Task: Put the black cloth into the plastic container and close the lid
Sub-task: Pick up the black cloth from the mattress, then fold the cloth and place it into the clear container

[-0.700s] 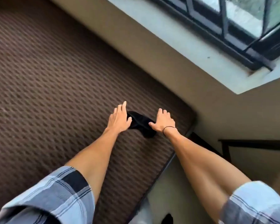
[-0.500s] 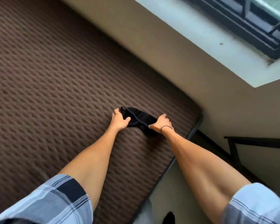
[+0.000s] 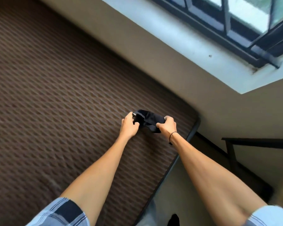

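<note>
A small black cloth [image 3: 148, 120] is bunched up near the far right corner of a brown quilted mattress [image 3: 59, 98]. My left hand [image 3: 128, 126] grips its left end with curled fingers. My right hand [image 3: 167, 126], with a thin black band on the wrist, grips its right end. The cloth is held between both hands just above the mattress. No plastic container is in view.
A beige wall [image 3: 137, 46] runs along the far side of the mattress under a pale window sill [image 3: 194, 51] with a dark window frame. A dark rail [image 3: 258, 143] stands at the right. The mattress edge drops to a pale floor [image 3: 178, 193] at lower right.
Both hands went from lying flat and open on the cloth to closing on its two ends. The cloth is now gathered and lifted slightly between them.
</note>
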